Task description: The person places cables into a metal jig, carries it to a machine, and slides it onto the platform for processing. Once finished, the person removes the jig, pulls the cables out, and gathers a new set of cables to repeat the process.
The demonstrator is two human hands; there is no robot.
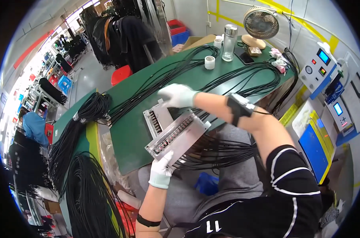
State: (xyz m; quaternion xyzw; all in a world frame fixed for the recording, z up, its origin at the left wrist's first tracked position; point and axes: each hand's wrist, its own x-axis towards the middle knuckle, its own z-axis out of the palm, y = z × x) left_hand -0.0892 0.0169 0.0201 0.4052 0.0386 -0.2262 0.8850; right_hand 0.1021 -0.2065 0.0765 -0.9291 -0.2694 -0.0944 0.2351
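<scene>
My left hand (161, 168), in a white glove, grips the near left end of a long silver-grey fixture (184, 139) with a row of small slots or terminals along its top. The fixture is tilted above the front of the green table. Black cables (219, 152) run from beneath it across my lap. Just behind lies a second, similar slotted fixture (154, 121), partly covered by the first. My gloved right hand (178, 96) is above and beyond both fixtures, slightly blurred, its fingers apart and pointing left. I see nothing held in it.
Long black cables (148, 91) stretch across the green table (128, 141). Bundled cables (82, 186) hang at the left. A glass bottle (229, 43), tape roll (209, 62), phone (244, 56) and fan (261, 25) stand or lie at the back. Instrument boxes (319, 67) are at right.
</scene>
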